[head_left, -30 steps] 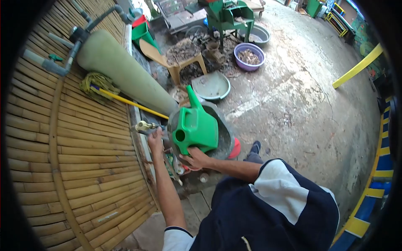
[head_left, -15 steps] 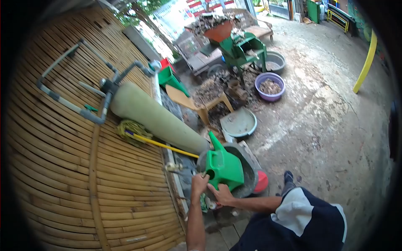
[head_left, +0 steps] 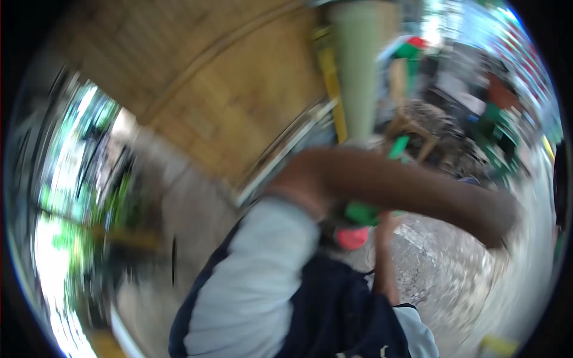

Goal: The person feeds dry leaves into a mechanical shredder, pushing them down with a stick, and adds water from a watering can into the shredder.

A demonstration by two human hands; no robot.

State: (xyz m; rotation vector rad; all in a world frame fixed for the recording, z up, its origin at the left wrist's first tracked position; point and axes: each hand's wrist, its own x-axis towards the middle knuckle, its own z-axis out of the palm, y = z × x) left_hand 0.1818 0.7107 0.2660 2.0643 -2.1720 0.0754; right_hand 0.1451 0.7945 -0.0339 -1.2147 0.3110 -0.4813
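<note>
The picture is smeared by motion. My left forearm is raised across the middle of the view. At its right end, my left hand (head_left: 500,219) is a brown blur, its fingers not readable. Behind the forearm is the green watering can (head_left: 362,215); its spout shows above the arm and part of its body below. My right hand (head_left: 387,223) is at the can's right side, closed on it as far as I can see, with the fingers partly hidden. Just below the can is a red rounded thing (head_left: 353,238). The grey basin under the can is mostly hidden.
A bamboo wall (head_left: 239,101) fills the upper left. Beside it stand a pale green cylinder (head_left: 357,71) and a yellow pole (head_left: 332,83). Further right are a tan plastic chair (head_left: 412,128) with debris and a green machine (head_left: 500,128). Plants (head_left: 116,203) show at far left.
My left hand has left the can and swung up and right across the view. My view has turned left, bringing plants into sight. My right hand remains at the can.
</note>
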